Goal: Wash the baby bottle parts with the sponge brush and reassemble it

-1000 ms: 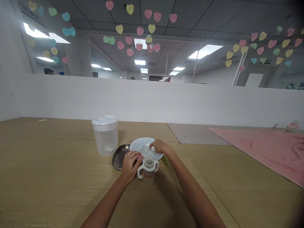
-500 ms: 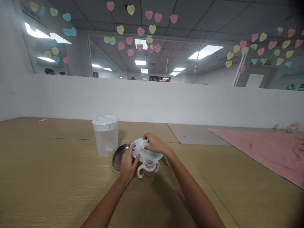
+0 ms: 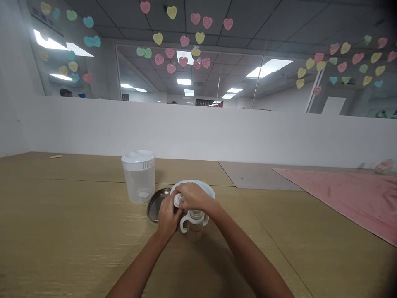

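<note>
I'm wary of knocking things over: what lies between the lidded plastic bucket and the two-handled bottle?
In the head view, the metal dish and the left hand lie between the lidded plastic bucket and the two-handled bottle.

A small, rounded white piece [image 3: 178, 200], its full shape partly hidden by fingers, is held at the near left part of a white oval dish [image 3: 208, 188], which lies face up with its far rim showing. Just on the near side of the dish, a clear bottle [image 3: 195, 231] with faint red print stands upright on the desk [image 3: 93, 240], its neck uncapped and white curved handles at both sides.
</note>
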`<state>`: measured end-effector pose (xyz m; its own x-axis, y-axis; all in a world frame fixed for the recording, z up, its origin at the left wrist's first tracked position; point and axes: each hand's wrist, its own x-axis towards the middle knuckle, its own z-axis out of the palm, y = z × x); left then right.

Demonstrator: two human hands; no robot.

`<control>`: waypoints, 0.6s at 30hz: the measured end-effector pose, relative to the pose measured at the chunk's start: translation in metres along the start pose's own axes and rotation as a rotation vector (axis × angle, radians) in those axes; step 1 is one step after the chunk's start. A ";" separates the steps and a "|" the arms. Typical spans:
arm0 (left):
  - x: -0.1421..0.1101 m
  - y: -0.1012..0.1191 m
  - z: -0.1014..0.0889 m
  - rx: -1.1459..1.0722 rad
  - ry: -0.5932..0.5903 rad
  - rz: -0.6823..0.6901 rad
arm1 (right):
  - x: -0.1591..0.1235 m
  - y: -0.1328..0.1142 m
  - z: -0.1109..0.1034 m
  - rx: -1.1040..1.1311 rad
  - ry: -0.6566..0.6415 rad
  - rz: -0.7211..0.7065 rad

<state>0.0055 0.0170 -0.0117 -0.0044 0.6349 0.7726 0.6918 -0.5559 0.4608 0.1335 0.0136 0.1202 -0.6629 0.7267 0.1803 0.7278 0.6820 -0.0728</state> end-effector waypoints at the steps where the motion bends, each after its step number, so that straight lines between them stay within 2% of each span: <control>1: 0.000 0.000 0.000 0.000 0.003 0.008 | 0.001 0.000 0.001 -0.032 0.007 -0.015; 5: -0.001 0.000 0.002 -0.003 0.012 0.017 | 0.005 0.003 0.005 -0.108 0.047 -0.063; 8: -0.002 -0.001 0.003 -0.006 0.014 0.006 | 0.006 0.006 0.006 -0.081 0.045 -0.088; 14: -0.003 0.003 0.001 -0.015 0.002 0.024 | 0.002 0.015 0.003 0.084 0.048 -0.150; 18: -0.003 0.005 -0.002 -0.004 0.010 0.062 | 0.000 0.019 -0.003 0.255 0.046 -0.137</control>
<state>0.0079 0.0110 -0.0107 0.0308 0.5939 0.8040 0.6879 -0.5962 0.4140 0.1481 0.0262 0.1219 -0.7390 0.6260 0.2490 0.5605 0.7763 -0.2882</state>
